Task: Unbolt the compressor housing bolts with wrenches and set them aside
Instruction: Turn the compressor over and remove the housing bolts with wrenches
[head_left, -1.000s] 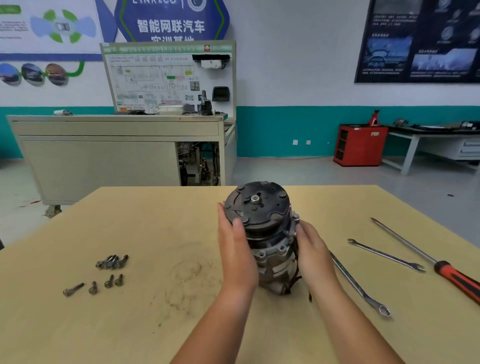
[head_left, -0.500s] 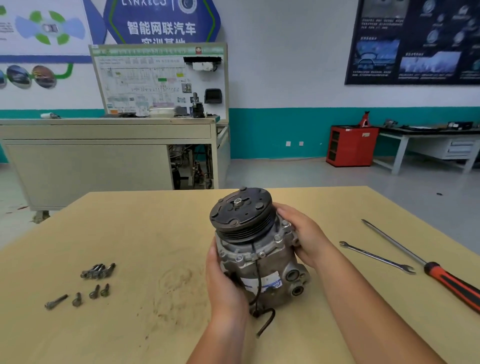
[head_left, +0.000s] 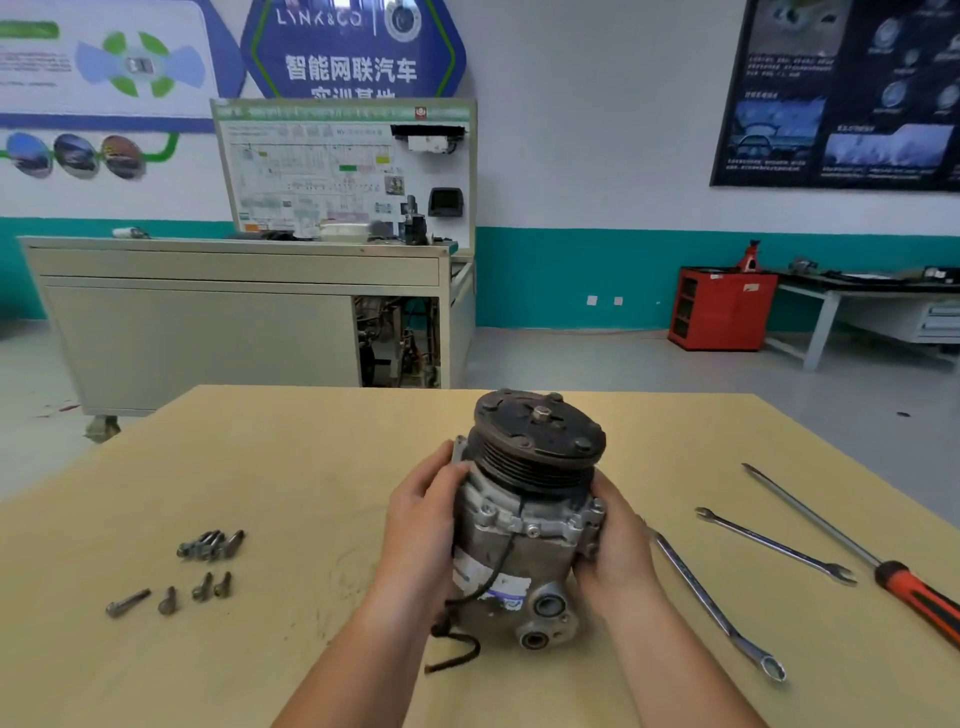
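A grey metal compressor (head_left: 524, 525) with a dark pulley on top stands tilted on the wooden table (head_left: 291, 467), its ports and a black cable facing me. My left hand (head_left: 423, 525) grips its left side and my right hand (head_left: 615, 551) grips its right side. Several removed bolts (head_left: 208, 545) lie on the table at the left, with a few more (head_left: 171, 595) just in front of them. One combination wrench (head_left: 717, 608) lies right of my right hand, and a second wrench (head_left: 774, 545) lies further right.
A long screwdriver (head_left: 852, 551) with a red and black handle lies at the table's right edge. Beyond the table stand a beige training bench (head_left: 234, 312), a red cabinet (head_left: 719, 306) and a workbench at the back right.
Both hands have turned the compressor on the table; its ported side with the cable now faces me, and the wrench behind my right arm is uncovered again.
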